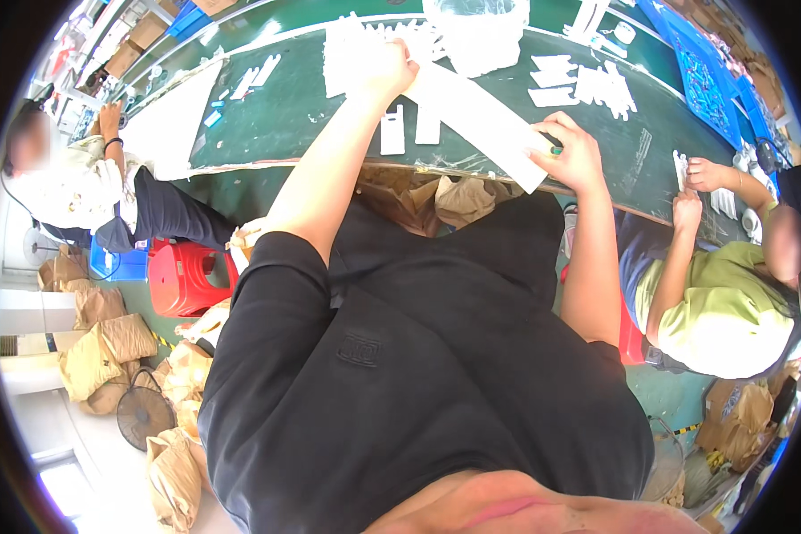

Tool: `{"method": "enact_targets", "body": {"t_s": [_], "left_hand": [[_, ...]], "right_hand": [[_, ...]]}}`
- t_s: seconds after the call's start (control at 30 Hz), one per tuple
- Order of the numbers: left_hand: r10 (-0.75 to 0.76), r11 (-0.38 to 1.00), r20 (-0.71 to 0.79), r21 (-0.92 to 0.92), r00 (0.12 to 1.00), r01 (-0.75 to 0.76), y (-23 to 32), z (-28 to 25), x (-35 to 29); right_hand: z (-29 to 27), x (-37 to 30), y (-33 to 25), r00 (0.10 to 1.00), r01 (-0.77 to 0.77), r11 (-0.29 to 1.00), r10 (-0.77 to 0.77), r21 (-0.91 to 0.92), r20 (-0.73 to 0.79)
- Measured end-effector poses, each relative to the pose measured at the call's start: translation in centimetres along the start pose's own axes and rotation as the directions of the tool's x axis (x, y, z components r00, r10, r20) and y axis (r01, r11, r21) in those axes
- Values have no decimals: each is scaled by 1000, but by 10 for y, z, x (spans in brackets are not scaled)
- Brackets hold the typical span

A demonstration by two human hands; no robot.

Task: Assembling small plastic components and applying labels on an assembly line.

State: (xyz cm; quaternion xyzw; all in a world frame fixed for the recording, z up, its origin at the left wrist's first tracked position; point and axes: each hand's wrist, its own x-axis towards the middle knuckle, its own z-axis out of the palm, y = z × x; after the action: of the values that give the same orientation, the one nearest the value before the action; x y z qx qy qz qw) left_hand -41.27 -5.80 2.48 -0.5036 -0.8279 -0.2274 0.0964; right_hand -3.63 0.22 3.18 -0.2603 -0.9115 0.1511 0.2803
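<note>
holding a long white strip (481, 120) slantwise over the bench (285, 120), upper end toward the far edge, lower end at the near edge, right of its middle. with the right hand (577, 158), grasping the strip close to its lower end, thumb and fingers pinching its right-hand side. with the left hand (388, 71), curling fingers at the upper end; impossible to tell whether that grip is clenched on the strip or only touching.

left of the strip, by the bench's near edge, a small white flat piece (392, 133). toward the far edge, beyond the left hand, a heap of white parts (340, 58), and right of that a plastic-lined container (481, 40). nearer the far right corner, loose white parts (603, 89) and a blue tray (707, 98).
</note>
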Motion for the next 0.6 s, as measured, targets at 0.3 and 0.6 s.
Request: {"method": "enact_targets", "body": {"t_s": [0.3, 0.6], "left_hand": [[-211, 748, -296, -663, 931, -41, -58, -82, -133], [56, 993, 155, -110, 986, -39, -30, -90, -163]], "right_hand": [[1, -8, 6, 998, -61, 996, 63, 64, -22], [4, -7, 9, 992, -117, 991, 119, 70, -29]]}}
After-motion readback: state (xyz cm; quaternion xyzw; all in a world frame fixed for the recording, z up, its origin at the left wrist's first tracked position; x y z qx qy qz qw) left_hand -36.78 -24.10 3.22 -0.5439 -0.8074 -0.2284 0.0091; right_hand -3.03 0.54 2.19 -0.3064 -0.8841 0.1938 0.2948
